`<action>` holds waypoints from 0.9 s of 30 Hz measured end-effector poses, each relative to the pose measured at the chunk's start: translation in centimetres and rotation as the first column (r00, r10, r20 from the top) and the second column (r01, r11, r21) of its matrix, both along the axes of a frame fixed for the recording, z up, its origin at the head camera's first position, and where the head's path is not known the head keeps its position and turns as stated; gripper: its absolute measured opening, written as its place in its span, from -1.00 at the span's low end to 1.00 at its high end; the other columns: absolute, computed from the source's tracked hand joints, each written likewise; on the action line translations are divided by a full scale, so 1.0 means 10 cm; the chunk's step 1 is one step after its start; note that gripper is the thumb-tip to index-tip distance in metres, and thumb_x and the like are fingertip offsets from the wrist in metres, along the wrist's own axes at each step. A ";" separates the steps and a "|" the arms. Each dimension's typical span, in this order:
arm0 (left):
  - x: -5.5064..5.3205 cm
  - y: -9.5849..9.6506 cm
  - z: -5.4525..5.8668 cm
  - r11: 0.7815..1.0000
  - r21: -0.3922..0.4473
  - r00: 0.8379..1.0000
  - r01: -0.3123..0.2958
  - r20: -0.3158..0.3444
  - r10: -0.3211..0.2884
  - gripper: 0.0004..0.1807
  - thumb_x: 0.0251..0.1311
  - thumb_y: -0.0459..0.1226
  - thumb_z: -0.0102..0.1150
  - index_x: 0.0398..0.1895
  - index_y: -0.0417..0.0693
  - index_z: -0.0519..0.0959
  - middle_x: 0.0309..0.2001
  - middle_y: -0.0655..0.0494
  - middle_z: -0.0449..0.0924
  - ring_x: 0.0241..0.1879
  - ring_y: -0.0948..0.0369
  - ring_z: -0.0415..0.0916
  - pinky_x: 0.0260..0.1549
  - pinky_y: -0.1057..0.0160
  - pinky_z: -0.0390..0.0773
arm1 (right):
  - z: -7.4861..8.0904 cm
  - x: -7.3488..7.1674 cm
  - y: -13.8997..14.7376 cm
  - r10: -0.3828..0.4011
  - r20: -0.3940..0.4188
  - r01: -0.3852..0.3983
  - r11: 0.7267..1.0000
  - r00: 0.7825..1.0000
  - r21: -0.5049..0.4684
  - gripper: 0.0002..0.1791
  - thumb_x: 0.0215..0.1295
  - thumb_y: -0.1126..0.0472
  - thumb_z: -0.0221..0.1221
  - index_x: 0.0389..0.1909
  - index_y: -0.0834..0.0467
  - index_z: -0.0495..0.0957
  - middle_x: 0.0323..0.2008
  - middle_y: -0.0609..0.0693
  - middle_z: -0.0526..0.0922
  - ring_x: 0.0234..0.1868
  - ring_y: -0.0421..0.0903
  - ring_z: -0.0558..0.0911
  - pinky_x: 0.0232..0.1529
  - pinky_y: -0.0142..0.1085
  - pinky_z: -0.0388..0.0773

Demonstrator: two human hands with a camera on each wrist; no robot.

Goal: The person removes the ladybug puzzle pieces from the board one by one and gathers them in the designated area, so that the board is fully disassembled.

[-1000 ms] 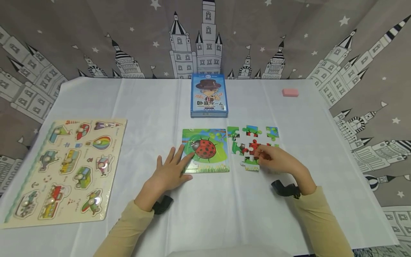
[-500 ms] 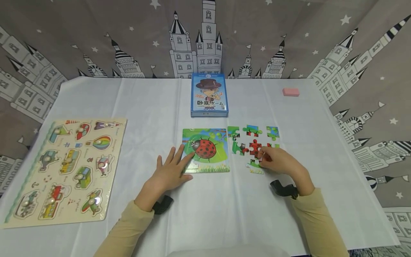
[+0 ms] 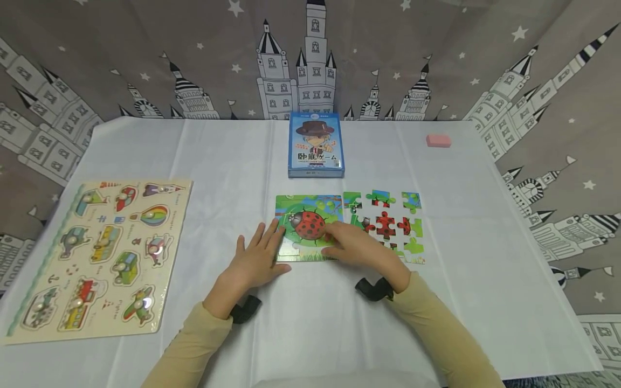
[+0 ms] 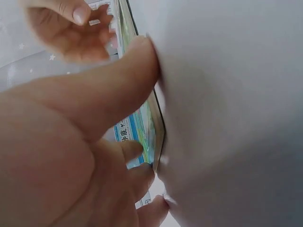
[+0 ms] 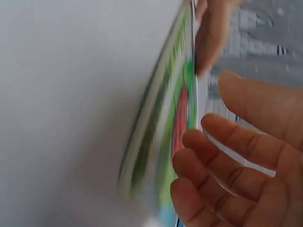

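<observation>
A ladybug puzzle board [image 3: 315, 256] lies flat in the middle of the table. My left hand [image 3: 253, 264] has its fingers spread and rests at the board's left edge, fingertips touching it; the left wrist view shows the thumb [image 4: 137, 71] against the board's side. Over the board's right part is my right hand [image 3: 356, 245]. In the right wrist view its fingers [image 5: 227, 165] are loosely bent, the thumb stands apart, and no piece shows between them. Several loose jigsaw pieces [image 3: 385, 225] lie right of the board, some hidden behind the right hand and forearm.
A blue game box [image 3: 316, 145] stands behind the board. On the left lies a large wooden peg puzzle [image 3: 104, 258] with vehicle pictures. A pink eraser-like block [image 3: 439, 140] is at the back right. A castle-print curtain [image 3: 194, 48] hangs behind the white table [image 3: 310, 323].
My right hand has moved left from the loose pieces to above the board. Earlier, a bottom piece slid a little right under its fingers. The left hand has stayed in place.
</observation>
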State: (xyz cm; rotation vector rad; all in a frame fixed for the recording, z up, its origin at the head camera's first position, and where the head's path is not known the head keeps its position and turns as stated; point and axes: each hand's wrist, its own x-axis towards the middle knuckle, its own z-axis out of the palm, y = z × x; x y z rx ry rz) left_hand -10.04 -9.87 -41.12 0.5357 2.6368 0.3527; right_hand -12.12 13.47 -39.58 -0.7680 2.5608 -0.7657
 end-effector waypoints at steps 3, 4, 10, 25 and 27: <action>-0.01 0.00 -0.01 1.000 -0.010 1.000 -0.004 -0.004 0.004 -0.03 0.13 0.09 0.07 0.41 -0.18 -0.18 0.42 -0.05 -0.33 0.36 -0.05 -0.36 0.11 -0.33 -0.20 | -0.02 -0.03 -0.21 0.069 -0.026 -0.068 0.997 0.997 0.028 -0.54 0.17 0.15 0.20 0.08 0.24 0.43 -0.05 0.07 0.49 -0.06 -0.08 0.47 -0.02 -0.24 0.40; -0.01 0.00 -0.01 1.000 -0.012 1.000 -0.005 -0.006 0.005 -0.02 0.13 0.09 0.08 0.41 -0.19 -0.19 0.42 -0.04 -0.33 0.36 -0.05 -0.35 0.11 -0.33 -0.19 | -0.03 -0.04 -0.26 0.083 -0.034 -0.081 0.996 0.996 0.044 -0.50 0.17 0.14 0.20 0.12 0.23 0.40 -0.01 0.07 0.47 -0.02 -0.08 0.45 0.01 -0.24 0.38; -0.01 0.00 -0.02 1.000 -0.022 1.000 -0.007 -0.005 0.007 -0.02 0.12 0.10 0.07 0.41 -0.18 -0.18 0.42 -0.02 -0.33 0.36 -0.04 -0.34 0.13 -0.31 -0.18 | -0.06 -0.06 -0.47 0.119 -0.078 -0.105 0.980 0.990 0.168 -0.42 0.18 0.09 0.20 0.18 0.25 0.35 0.03 0.13 0.41 -0.02 -0.06 0.44 0.03 -0.24 0.37; -0.02 0.01 -0.01 1.000 -0.024 1.000 -0.014 -0.010 0.013 -0.02 0.11 0.10 0.10 0.41 -0.17 -0.16 0.42 0.00 -0.33 0.36 -0.05 -0.31 0.13 -0.30 -0.17 | -0.09 -0.03 -0.59 0.041 -0.128 -0.022 0.990 0.991 0.141 -0.52 0.04 0.17 0.31 -0.04 0.23 0.39 -0.13 0.07 0.46 -0.11 -0.08 0.46 -0.07 -0.25 0.41; -0.02 0.00 -0.01 1.000 -0.024 1.000 -0.014 -0.008 0.013 -0.01 0.11 0.10 0.10 0.41 -0.18 -0.17 0.42 0.00 -0.33 0.36 -0.05 -0.31 0.13 -0.30 -0.17 | -0.10 -0.03 -0.59 0.023 -0.113 -0.012 0.995 0.993 0.101 -0.54 0.05 0.19 0.30 -0.05 0.24 0.38 -0.13 0.07 0.48 -0.11 -0.08 0.47 -0.05 -0.26 0.40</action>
